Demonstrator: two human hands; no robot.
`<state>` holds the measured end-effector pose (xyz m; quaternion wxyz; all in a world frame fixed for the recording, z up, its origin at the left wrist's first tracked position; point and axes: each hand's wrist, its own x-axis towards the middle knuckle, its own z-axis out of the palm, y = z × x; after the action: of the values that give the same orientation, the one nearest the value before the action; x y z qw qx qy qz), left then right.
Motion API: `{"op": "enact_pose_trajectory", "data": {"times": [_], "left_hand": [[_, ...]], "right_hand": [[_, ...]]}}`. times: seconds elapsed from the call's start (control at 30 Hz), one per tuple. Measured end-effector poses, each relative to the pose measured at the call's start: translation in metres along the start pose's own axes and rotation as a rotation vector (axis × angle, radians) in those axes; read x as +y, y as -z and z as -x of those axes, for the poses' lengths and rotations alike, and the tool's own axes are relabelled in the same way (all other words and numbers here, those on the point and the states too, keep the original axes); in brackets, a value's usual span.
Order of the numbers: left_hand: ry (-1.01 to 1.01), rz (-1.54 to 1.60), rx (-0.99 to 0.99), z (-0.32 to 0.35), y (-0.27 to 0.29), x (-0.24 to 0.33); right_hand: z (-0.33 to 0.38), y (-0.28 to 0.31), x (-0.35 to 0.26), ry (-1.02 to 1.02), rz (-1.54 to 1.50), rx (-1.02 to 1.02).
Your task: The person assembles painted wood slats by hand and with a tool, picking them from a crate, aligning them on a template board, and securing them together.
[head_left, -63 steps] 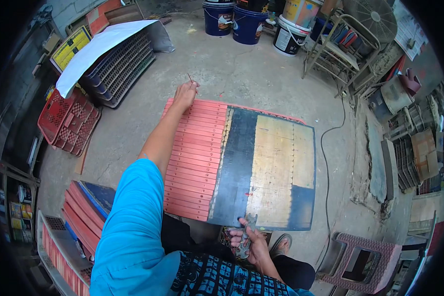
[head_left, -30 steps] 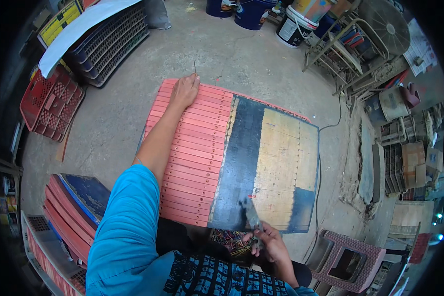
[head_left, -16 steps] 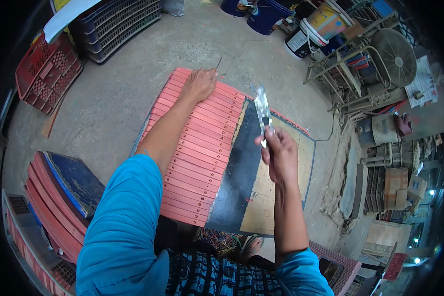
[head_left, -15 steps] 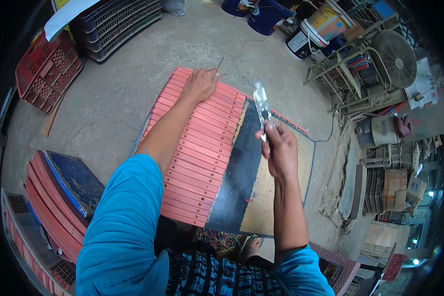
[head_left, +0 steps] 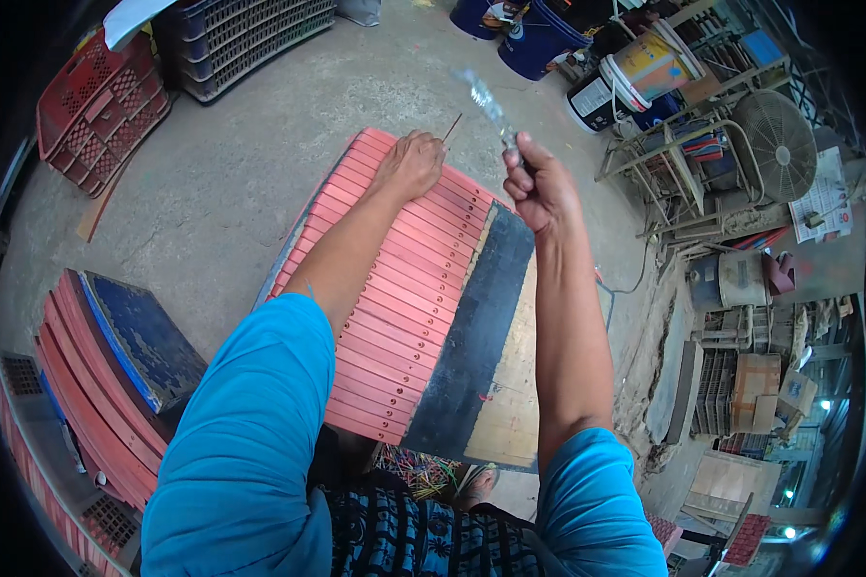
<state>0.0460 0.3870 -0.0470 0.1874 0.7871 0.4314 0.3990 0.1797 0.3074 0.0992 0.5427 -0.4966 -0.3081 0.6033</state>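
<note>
Slim pink slats [head_left: 385, 288] lie side by side on a board, with rows of small round dots or holes near their ends. My left hand [head_left: 414, 165] rests on the slats at the board's far edge, its fingers closed round a thin dark rod [head_left: 452, 128] that sticks out beyond them; the fingertips are partly hidden. Raised over the far right corner, my right hand [head_left: 541, 183] grips a narrow, shiny silver tool [head_left: 486, 98]. Its outer end points away to the left and is blurred, so its kind is unclear. Right of the slats the board shows a black band [head_left: 476, 322] and a bare tan strip [head_left: 512, 385].
Curved pink pieces and a blue-edged panel [head_left: 140, 332] are stacked at the left. Crates [head_left: 101, 115] stand at the far left. Buckets [head_left: 601, 93], a metal chair frame [head_left: 678, 144] and a fan [head_left: 775, 149] crowd the far right. Colourful scraps [head_left: 419, 471] lie below the board.
My right hand has risen and moved farther away, tipping the silver tool to the left. My left hand stays at the far edge with the rod. The whole view has shifted slightly.
</note>
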Motion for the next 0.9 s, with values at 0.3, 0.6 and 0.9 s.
{"op": "enact_pose_trajectory", "data": {"times": [0.3,0.6,0.9], "left_hand": [[0.019,-0.061,-0.094,-0.004,0.002,0.005],[0.005,-0.05,-0.027,-0.001,0.001,-0.001],[0.047,-0.024,-0.009,0.002,0.002,0.002]], "right_hand": [[-0.036,0.025,0.004,-0.167,0.101,0.007],[-0.038,0.029,-0.008,-0.092,0.02,0.057],[-0.032,0.039,-0.015,0.012,-0.552,-0.461]]}}
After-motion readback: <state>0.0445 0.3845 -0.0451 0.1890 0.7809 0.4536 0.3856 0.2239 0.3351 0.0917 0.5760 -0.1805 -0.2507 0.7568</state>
